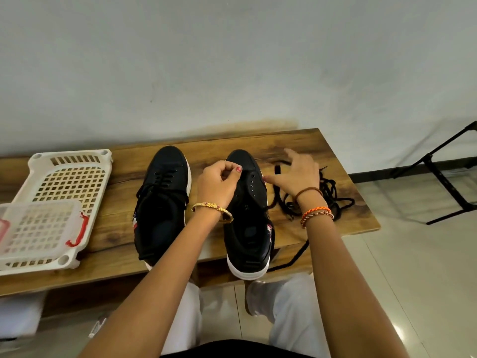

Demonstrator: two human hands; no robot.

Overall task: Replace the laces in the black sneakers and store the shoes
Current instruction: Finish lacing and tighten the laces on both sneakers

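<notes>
At the left end of the wooden table (304, 143) lies a white plastic basket (64, 177) with a perforated bottom, and a clear lidded box (38, 228) with red latches rests on its near part. Just right of the basket stands the left sneaker (162, 202) — black with a white sole, toe pointing toward the wall, its black lace threaded through the eyelets. Beside it, close but apart, stands the right sneaker (247, 228), also toe to the wall, its eyelets bare and its heel jutting past the near table edge. The left hand (219, 184), a gold bangle on the wrist, hovers over this shoe's tongue with its grip pressed together, thumb and forefinger pinching something small at the top eyelets; what it pinches cannot be made out. The right hand (296, 174), with braided orange bands on the wrist, has its grip spread, fingers fanned over the table, the thumb tip touching the shoe's right eyelet flap. Under and right of that hand lies a loose tangle of black laces (330, 195) — one strand trails off the near edge of the table.
</notes>
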